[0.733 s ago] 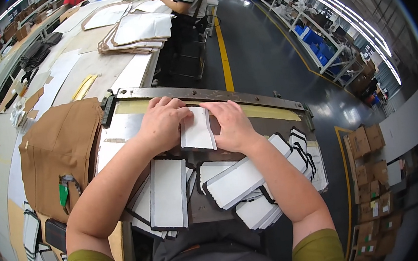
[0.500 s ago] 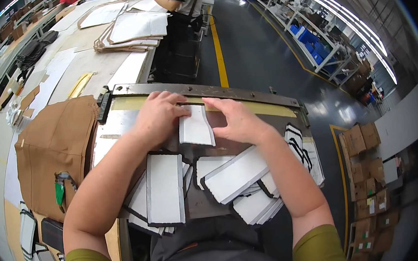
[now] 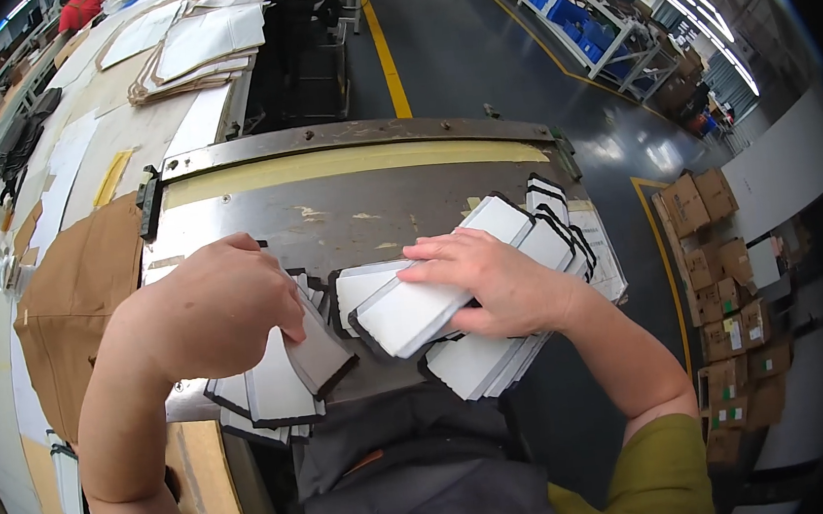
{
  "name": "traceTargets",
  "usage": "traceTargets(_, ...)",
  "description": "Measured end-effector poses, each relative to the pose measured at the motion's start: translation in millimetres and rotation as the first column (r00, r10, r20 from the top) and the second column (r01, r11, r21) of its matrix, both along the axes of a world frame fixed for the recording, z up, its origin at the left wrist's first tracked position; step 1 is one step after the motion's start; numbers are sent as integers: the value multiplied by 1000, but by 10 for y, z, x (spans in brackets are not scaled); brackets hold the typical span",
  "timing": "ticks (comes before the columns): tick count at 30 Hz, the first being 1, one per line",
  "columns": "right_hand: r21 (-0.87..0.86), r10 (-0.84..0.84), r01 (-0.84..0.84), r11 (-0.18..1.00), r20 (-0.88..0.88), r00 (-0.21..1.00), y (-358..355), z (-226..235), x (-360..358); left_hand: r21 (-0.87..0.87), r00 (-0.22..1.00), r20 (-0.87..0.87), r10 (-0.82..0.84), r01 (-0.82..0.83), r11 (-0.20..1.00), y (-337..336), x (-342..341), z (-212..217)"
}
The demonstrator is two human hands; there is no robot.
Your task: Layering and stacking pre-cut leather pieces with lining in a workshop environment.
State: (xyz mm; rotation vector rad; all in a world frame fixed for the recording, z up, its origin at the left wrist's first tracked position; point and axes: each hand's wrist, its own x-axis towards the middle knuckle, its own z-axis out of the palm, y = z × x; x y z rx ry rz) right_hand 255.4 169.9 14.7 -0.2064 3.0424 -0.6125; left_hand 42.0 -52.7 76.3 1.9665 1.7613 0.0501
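Fingers of the left hand [image 3: 223, 310] curl down over the left pile [image 3: 266, 392], toward the near-left corner of the metal worktop [image 3: 263, 209]; they meet the grey-white panel [image 3: 324, 353] on top, which lies aslant with black edging toward the near edge, but the fingertips are partly hidden, so I cannot tell whether they pinch it. Right hand [image 3: 493, 284] lies spread across a long white panel [image 3: 393, 320] on the right pile [image 3: 487, 367], fingers over its face, thumb apart on the near side; this panel slants from mid-worktop toward the right edge.

Half a second ago both hands were up by the far edge, the left on a small panel there and the right just beside it. They have since come back to the piles, and nothing of that panel shows by the far edge, where the yellow strip [image 3: 353, 163] and metal bar [image 3: 350, 134] run across. Taken together, this reads as a changeover between panels, though which one was just set down cannot be told.

The right pile reaches the near edge, and a brown fabric piece [image 3: 73, 290] lies beyond the left edge
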Motion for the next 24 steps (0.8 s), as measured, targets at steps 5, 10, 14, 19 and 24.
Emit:
traceTargets(5,-313,-107,91,945,-36,994,125,-45,-54,-19,989,-116,-90,88,996,-115,10,-93)
traceTargets(10,-519,-502,310,797,-282,817,288,399,-543,-42,996,87,-6,10,999,-108,-91,-94)
traceTargets(14,-589,-478,45,807,-606,636,552,-106,-1219,122,888,-124,442,-429,895,527,-80,-154)
traceTargets(19,-552,-275,198,810,-59,960,240,-542,-1328,575,906,-52,419,-316,755,720,-547,-827)
traceTargets(24,-536,-226,118,836,-140,964,324,-608,-1209,527,954,28,299,-268,807,739,-427,-1069)
